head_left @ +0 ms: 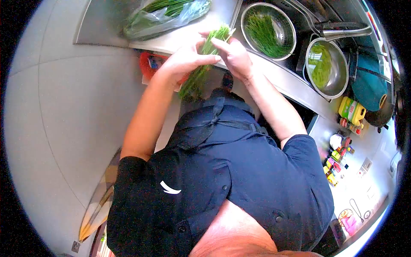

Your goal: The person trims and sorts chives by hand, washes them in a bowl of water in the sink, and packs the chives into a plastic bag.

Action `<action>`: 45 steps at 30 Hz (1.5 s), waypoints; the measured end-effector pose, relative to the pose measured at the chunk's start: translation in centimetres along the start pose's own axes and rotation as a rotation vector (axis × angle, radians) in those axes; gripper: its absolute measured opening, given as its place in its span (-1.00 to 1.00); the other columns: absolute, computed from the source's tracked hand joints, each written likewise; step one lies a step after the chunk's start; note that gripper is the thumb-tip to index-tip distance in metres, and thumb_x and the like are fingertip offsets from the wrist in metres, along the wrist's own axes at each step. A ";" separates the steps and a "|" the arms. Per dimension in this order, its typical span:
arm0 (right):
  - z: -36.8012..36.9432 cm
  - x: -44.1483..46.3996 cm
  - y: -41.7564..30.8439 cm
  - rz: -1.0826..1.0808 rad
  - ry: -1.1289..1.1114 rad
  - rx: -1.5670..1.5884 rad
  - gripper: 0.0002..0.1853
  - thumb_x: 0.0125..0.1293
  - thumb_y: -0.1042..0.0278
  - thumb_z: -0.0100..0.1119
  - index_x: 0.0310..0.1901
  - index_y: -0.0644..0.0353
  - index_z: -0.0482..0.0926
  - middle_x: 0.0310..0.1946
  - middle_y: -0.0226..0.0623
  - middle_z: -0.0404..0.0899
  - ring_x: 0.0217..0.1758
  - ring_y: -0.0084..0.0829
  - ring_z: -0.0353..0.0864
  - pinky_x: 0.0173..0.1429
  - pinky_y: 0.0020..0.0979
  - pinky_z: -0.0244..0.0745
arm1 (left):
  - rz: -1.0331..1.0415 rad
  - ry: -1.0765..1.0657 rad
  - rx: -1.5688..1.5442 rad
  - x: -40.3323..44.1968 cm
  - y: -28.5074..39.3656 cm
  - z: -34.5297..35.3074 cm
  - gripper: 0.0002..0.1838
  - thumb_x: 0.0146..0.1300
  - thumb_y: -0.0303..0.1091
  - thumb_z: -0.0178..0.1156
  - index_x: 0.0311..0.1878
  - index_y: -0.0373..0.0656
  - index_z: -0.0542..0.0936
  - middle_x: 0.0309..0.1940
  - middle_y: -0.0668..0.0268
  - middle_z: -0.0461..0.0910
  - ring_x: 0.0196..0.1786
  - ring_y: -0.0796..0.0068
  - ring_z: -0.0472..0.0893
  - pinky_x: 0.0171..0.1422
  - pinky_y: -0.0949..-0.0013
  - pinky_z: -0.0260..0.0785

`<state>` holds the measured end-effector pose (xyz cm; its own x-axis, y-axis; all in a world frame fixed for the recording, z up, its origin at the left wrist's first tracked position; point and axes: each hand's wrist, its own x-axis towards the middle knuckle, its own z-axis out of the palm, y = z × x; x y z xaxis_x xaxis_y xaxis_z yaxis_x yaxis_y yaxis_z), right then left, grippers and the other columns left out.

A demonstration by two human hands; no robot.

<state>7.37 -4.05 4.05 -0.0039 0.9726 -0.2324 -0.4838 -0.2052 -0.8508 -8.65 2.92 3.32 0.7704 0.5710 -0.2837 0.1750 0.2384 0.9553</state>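
Observation:
A bunch of thin green chives (195,83) is held over the counter's front edge, its pale ends up at the top and its leafy tips hanging toward my apron. My left hand (192,58) is wrapped round the bunch from the left, with the thumb across it. From the other side my right hand (235,55) grips the upper part near the pale ends. Some of the fingers are hidden behind the stalks. Beside my left hand, a clear plastic bag (171,23) with more chives lies on the white counter (224,13).
A steel colander (292,38) holding chives sits in the sink to the right. Near the faucet (346,32), a steel bowl (340,85) contains light green pieces. Under the counter is a red-rimmed bin (145,70). Bottles, including a yellow jug (352,111), stand farther right.

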 end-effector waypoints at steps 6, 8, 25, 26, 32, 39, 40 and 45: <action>-2.5 -0.4 -1.4 0.164 -0.179 0.182 -0.63 0.51 0.26 0.02 0.25 0.22 0.46 -0.12 -0.30 0.60 -0.15 -0.54 0.54 -0.11 -0.46 0.53 | -0.204 -0.209 -0.520 0.3 1.6 0.0 -0.62 0.38 -0.33 0.19 0.21 -0.26 0.49 -0.11 0.14 0.69 -0.10 0.38 0.71 0.01 0.33 0.61; -2.5 -0.2 -1.3 0.121 -0.137 0.111 -0.59 0.50 0.26 0.03 0.29 0.25 0.43 -0.06 -0.30 0.60 -0.14 -0.55 0.54 -0.01 -0.47 0.52 | -0.235 -0.223 -0.543 0.7 1.0 0.0 -0.63 0.38 -0.34 0.19 0.19 -0.28 0.50 -0.11 0.13 0.69 -0.12 0.36 0.72 0.02 0.31 0.62; -6.3 -1.0 -2.2 -0.156 0.409 -0.270 -0.64 0.32 0.40 0.35 0.11 0.20 0.55 -0.13 -0.46 0.61 -0.08 -0.62 0.59 0.04 -0.55 0.49 | -0.205 -0.051 -0.522 2.3 0.9 0.3 -0.52 0.33 -0.38 0.27 0.26 -0.28 0.42 -0.10 0.13 0.69 -0.14 0.37 0.70 -0.10 0.36 0.60; -6.2 -1.1 -2.3 -0.156 0.425 -0.330 -0.70 0.32 0.39 0.36 0.05 0.20 0.58 -0.17 -0.47 0.62 -0.12 -0.64 0.58 0.00 -0.56 0.47 | -0.215 -0.010 -0.490 2.4 0.9 0.5 -0.52 0.32 -0.39 0.27 0.26 -0.29 0.42 -0.07 0.11 0.67 -0.12 0.36 0.70 -0.09 0.36 0.61; -3.9 -1.1 -2.9 -0.135 0.397 -0.557 -0.80 0.27 0.30 0.41 -0.19 0.23 0.69 -0.30 -0.39 0.71 -0.23 -0.64 0.63 -0.06 -0.54 0.54 | -0.166 -0.010 -0.649 3.4 -0.1 1.6 -0.61 0.35 -0.43 0.11 0.21 -0.36 0.43 0.04 0.03 0.62 0.01 0.22 0.69 0.09 0.22 0.59; -3.9 -0.7 -2.1 -0.270 0.345 -0.900 -0.75 0.17 0.26 0.47 -0.16 0.17 0.72 -0.33 -0.39 0.74 -0.32 -0.64 0.63 -0.20 -0.52 0.56 | -0.201 -0.041 -0.904 4.4 -2.1 0.8 -0.61 0.41 -0.33 -0.07 0.17 -0.38 0.47 0.01 0.07 0.61 0.11 0.17 0.58 0.37 0.08 0.34; -3.5 -0.9 -2.2 -0.270 0.345 -0.900 -0.75 0.17 0.26 0.47 -0.16 0.17 0.72 -0.33 -0.39 0.74 -0.32 -0.64 0.63 -0.20 -0.52 0.56 | -0.201 -0.041 -0.904 4.2 -2.2 0.8 -0.61 0.41 -0.33 -0.07 0.17 -0.38 0.47 0.01 0.07 0.61 0.11 0.17 0.58 0.37 0.08 0.34; -2.2 -0.8 -2.9 -0.352 0.291 -1.076 -0.78 0.22 0.36 0.45 -0.14 0.24 0.71 -0.30 -0.38 0.72 -0.30 -0.65 0.64 -0.17 -0.57 0.57 | -0.059 -0.008 -0.847 3.8 -1.7 1.8 -0.63 0.35 -0.49 -0.01 0.21 -0.27 0.46 0.05 0.16 0.58 0.08 0.27 0.59 0.32 0.14 0.39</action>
<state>10.70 -4.43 5.68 0.2513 0.9611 0.1149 0.5731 -0.0521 -0.8178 -4.89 3.24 0.72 0.7792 0.5343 -0.3278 -0.3003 0.7772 0.5529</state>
